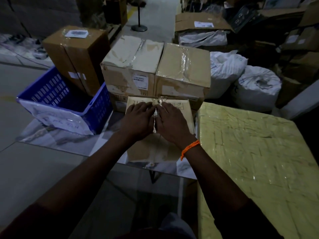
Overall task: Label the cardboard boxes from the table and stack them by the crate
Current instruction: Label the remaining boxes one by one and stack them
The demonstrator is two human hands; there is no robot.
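Cardboard box (153, 150) lying lengthwise away, left hand (138, 119), right hand (172, 124) flat atop, grip empty

Near box (141, 152): matt brown cardboard, scuffed; glossy clear tape (160, 100) on the seam. Left crate (57, 90): blue plastic with slotted walls, paper sheet (58, 116) under shiny film on its front. Surface (57, 140): glossy, reflective. Right bundle (250, 152): yellowish crinkled wrap, slight sheen. Far sacks (255, 87): white, woven-looking.
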